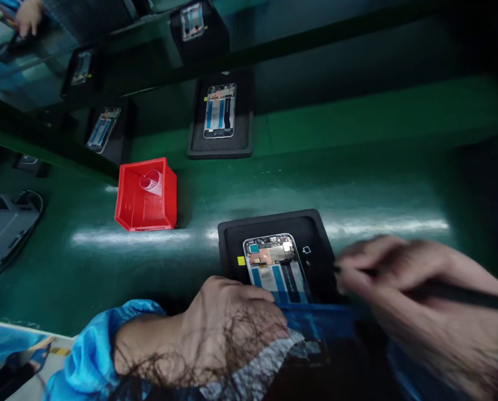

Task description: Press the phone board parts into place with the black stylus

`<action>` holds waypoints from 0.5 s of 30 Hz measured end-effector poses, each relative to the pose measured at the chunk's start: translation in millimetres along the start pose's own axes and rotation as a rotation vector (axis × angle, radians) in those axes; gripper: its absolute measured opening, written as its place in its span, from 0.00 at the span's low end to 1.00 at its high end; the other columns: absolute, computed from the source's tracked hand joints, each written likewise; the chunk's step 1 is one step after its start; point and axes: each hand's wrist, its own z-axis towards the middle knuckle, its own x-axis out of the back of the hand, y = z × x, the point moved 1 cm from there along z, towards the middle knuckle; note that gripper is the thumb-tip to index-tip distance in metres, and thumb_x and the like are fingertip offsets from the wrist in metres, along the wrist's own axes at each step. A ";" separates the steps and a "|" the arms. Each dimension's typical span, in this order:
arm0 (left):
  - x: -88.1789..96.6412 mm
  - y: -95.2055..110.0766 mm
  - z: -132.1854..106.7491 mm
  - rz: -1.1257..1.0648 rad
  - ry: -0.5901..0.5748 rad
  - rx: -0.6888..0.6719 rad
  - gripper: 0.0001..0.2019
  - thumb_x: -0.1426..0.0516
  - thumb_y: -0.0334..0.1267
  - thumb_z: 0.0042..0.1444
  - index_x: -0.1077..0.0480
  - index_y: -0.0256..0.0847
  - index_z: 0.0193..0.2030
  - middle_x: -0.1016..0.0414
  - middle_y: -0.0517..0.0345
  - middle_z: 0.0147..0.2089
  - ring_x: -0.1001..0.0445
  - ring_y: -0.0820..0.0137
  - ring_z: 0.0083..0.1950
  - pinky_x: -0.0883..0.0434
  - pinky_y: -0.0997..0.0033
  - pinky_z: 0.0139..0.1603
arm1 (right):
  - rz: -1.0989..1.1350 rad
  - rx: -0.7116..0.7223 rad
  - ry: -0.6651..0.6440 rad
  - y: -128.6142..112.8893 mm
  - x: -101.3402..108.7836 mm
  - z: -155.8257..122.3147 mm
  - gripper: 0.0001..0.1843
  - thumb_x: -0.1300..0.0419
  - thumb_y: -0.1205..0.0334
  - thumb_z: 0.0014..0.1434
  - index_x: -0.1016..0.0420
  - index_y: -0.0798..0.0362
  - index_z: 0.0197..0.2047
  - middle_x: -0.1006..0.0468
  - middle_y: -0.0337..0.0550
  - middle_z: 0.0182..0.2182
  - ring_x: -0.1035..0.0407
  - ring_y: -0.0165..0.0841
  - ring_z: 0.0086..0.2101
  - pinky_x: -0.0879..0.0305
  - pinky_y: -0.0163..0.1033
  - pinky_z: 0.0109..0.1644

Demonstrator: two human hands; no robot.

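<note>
Hands [228,328] beside glossy phone [276,267], matte tray [311,234]

Green bench [357,184]: red bin [146,195], black trays [274,223], grey device [0,228].

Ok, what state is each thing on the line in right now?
near phone: back open, seated in its black tray
left hand: resting on the near phone's lower end
right hand: blurred, shut on a dark tool
red bin: upright, holding a curled strip
far phone: back open, in a tray, untouched
</note>
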 end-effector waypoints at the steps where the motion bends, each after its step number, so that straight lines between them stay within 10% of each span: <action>1: -1.5 -0.6 -0.8 -0.001 -0.010 0.017 0.11 0.43 0.41 0.75 0.23 0.45 0.39 0.16 0.65 0.37 0.21 0.77 0.30 0.25 0.76 0.33 | 0.012 0.001 -0.011 1.4 -5.6 11.0 0.16 0.23 0.60 0.51 0.25 0.39 0.23 0.17 0.36 0.25 0.19 0.37 0.28 0.18 0.43 0.30; 15: -12.3 -4.5 -2.5 0.035 -0.060 0.073 0.06 0.36 0.39 0.67 0.24 0.47 0.36 0.15 0.66 0.38 0.21 0.74 0.29 0.28 0.71 0.30 | -0.063 0.047 -0.045 10.2 -24.1 24.4 0.14 0.26 0.67 0.53 0.24 0.43 0.24 0.15 0.33 0.26 0.19 0.29 0.28 0.22 0.32 0.35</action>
